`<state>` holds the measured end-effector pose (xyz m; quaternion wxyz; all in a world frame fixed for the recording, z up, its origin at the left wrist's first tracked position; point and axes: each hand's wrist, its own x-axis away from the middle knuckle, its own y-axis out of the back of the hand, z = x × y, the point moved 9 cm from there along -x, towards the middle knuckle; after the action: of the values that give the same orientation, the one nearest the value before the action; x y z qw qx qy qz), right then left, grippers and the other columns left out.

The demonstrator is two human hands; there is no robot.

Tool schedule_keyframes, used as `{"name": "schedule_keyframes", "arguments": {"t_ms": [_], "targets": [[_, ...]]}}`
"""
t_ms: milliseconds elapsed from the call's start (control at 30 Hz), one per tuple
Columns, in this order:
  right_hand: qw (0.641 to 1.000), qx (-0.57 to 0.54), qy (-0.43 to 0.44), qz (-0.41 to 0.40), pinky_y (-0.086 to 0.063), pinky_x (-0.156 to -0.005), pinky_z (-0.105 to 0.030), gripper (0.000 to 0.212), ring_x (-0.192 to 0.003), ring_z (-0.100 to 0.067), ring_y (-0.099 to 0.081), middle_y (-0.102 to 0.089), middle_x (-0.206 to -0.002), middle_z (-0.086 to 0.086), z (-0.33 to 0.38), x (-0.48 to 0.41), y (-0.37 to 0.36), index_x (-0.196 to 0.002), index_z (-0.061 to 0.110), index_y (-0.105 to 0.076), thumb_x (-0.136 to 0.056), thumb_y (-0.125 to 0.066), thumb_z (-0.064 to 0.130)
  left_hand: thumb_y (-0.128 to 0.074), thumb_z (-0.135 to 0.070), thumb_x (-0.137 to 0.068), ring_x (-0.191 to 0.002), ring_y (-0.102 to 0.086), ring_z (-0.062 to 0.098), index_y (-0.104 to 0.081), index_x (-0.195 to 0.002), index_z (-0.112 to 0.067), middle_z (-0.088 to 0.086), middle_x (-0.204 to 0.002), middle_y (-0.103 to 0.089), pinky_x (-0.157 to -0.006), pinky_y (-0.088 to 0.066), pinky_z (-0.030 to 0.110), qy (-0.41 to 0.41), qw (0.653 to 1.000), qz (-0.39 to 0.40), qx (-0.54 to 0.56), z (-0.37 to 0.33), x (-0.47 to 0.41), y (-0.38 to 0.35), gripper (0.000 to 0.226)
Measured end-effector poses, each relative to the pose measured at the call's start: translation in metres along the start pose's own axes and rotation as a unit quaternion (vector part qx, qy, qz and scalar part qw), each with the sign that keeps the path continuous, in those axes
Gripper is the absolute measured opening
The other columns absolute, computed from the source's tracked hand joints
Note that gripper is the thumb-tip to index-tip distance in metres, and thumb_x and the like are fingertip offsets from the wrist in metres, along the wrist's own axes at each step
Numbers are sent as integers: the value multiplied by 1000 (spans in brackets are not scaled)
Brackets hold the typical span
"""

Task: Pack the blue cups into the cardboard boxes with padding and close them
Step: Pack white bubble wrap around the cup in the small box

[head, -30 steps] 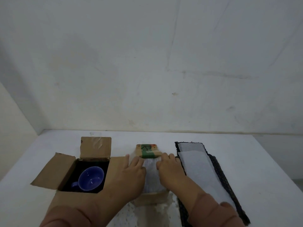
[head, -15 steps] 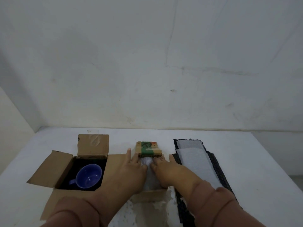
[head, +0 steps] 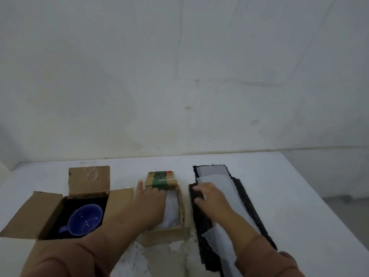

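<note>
Two cardboard boxes stand on a pale worktop (head: 299,196) against a bare wall. The left box (head: 50,212) is open, its four flaps splayed outward, and has a dark lining; one blue cup (head: 84,219) sits inside, mouth up, its handle toward the near left corner. The middle box (head: 180,204) is smaller, with a green printed band on its raised far flap, and holds white padding (head: 171,206); whether a cup lies beneath it cannot be seen.

The left hand (head: 151,204) lies flat on this padding, fingers extended, pressing down and gripping nothing. The right hand (head: 209,196) rests on the stack at the right, where a white foam sheet (head: 217,176) overlies a black mat (head: 242,194). Its fingertips (head: 196,189) curl at the mat's left edge; whether the grip has closed on anything cannot be told.

The cup looks glazed, smooth and rigid, so probably slippery and liable to chip; it is best lifted by the handle or with the fingers around the bowl. The foam appears thin, light and limp, so a pinch at a corner or edge should serve to peel off one layer. The mat appears textured with a dotted weave and probably drapes like cloth. The corrugated flaps are stiff, but should fold at their creases.
</note>
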<state>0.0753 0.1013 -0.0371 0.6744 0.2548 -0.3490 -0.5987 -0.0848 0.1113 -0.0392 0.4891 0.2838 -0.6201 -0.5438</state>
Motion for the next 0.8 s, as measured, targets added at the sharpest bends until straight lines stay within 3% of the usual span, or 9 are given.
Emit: {"name": "schedule_keyframes", "arguments": {"t_ms": [100,200,300,367,467,533,600,733,800], "targets": [[979,36,-200,-25,-38,-95,-22,42,-123,-25,-48,-47,-138,-12,-94,13,32,-131,9,-49,-90,-53,15,-46,-7,-86,-111,-48,21,-55,-114,-18,4,-123,-53,-94,-38,30,-22,969,-98,225,-35,0,25,31],[948,77,-309,23,-44,-98,-33,46,-114,-28,-52,-52,-126,-12,-147,35,35,-127,13,-47,-83,-55,25,-44,-3,-89,-101,-49,16,-57,-114,-14,5,-120,-54,-79,-37,22,-59,910,-19,411,-86,-2,15,30],[945,69,-318,41,-37,-106,-38,49,-121,-25,-48,-49,-134,-7,-160,42,26,-133,19,-42,-85,-52,26,-50,-9,-89,-95,-55,15,-52,-115,-20,3,-115,-57,-75,-44,24,-9,833,119,541,-124,-6,-24,28],[948,83,-307,18,-29,-110,-35,46,-128,-21,-43,-43,-142,-1,-156,41,31,-136,27,-41,-91,-43,19,-51,-6,-91,-73,-57,12,-50,-118,-17,3,-93,-56,-61,-46,20,43,749,206,629,-138,-4,-47,30],[969,-53,-232,-62,-43,-89,-27,32,-105,-18,-57,-58,-119,-2,-138,34,47,-118,23,-58,-89,-50,12,-49,-4,-94,-58,-50,15,-52,-87,-15,5,-76,-47,-50,-38,22,104,664,249,697,-144,2,-56,14],[952,-233,-171,-101,-44,-63,-19,21,-74,-13,-58,-60,-91,-2,-116,32,62,-100,20,-64,-86,-57,6,-56,-9,-91,-80,-58,24,-50,-91,-19,8,-92,-57,-61,-45,29,114,648,205,724,-138,-6,-52,12],[927,-331,-127,-125,-44,-57,-17,20,-62,-11,-55,-60,-83,-4,-95,29,79,-89,20,-65,-85,-60,2,-62,-1,-85,-98,-63,31,-50,-115,-15,13,-110,-62,-74,-53,37,96,627,125,763,-128,-15,-32,36],[884,-448,-25,-127,-46,-64,-20,20,-69,-15,-58,-58,-77,-1,-48,22,114,-95,17,-62,-87,-58,0,-60,9,-82,-69,-59,19,-41,-119,-20,10,-84,-62,-53,-48,22,77,627,-46,774,-88,-18,36,51],[896,-438,16,-71,-46,-69,-21,33,-78,-14,-58,-54,-82,1,-23,22,121,-111,19,-59,-86,-59,-3,-60,3,-86,-65,-55,18,-42,-121,-21,12,-82,-62,-58,-48,23,50,635,-113,762,-65,-15,68,47]]}}
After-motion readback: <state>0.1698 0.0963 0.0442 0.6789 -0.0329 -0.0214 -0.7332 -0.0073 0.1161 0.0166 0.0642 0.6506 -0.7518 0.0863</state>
